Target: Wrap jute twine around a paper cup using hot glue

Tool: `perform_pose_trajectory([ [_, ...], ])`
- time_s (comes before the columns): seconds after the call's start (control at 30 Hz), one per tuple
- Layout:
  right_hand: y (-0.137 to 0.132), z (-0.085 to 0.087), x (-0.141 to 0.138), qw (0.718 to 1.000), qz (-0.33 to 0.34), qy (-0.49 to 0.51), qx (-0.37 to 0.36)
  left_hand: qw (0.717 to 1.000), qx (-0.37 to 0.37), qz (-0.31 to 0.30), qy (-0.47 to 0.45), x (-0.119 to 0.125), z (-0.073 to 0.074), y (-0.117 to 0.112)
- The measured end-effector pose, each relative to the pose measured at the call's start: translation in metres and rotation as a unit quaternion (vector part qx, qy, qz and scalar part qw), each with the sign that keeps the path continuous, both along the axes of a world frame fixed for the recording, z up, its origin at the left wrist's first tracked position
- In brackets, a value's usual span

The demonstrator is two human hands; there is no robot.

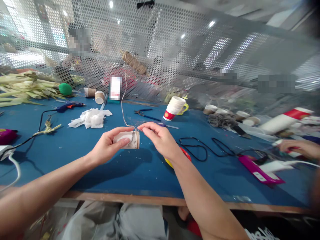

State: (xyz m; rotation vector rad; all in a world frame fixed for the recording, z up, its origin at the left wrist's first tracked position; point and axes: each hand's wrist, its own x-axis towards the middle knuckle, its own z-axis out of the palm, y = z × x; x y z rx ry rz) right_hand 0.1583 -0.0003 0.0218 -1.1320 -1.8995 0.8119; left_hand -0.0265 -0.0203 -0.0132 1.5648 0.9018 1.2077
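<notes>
My left hand [110,144] is closed around a small paper cup [128,139] held on its side above the blue table [100,166]. My right hand [160,138] pinches a strand of jute twine [123,96] at the cup's rim. The twine runs up to a twine spool [133,62] hanging on the perforated metal screen [190,56]. A yellow and red object [186,154] lies partly hidden under my right wrist.
On the table lie a glue gun [68,106], crumpled white material [91,118], pliers [145,113], a stack of paper cups [174,108], black cable [207,148] and a pink device [260,171]. Green leaves [25,87] lie far left. Another person's hand [297,148] rests at the right.
</notes>
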Motion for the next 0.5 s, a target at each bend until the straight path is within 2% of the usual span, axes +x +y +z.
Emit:
perform_pose_trajectory([
  [0.13,-0.001,-0.002,-0.001,0.997,0.075,0.003,0.002,0.999,0.026,-0.02,0.031,0.0,-0.001,0.0],
  [0.27,-0.002,-0.004,-0.003,0.995,0.103,0.013,-0.008,0.997,0.05,-0.017,0.05,0.0,-0.002,0.0],
  [0.4,-0.002,-0.007,-0.004,0.995,0.092,0.016,-0.021,0.997,0.04,-0.004,0.061,0.001,-0.002,-0.001],
  [0.5,0.01,-0.004,0.005,0.999,0.022,0.029,-0.013,0.997,0.034,0.01,0.073,0.001,-0.001,-0.002],
])
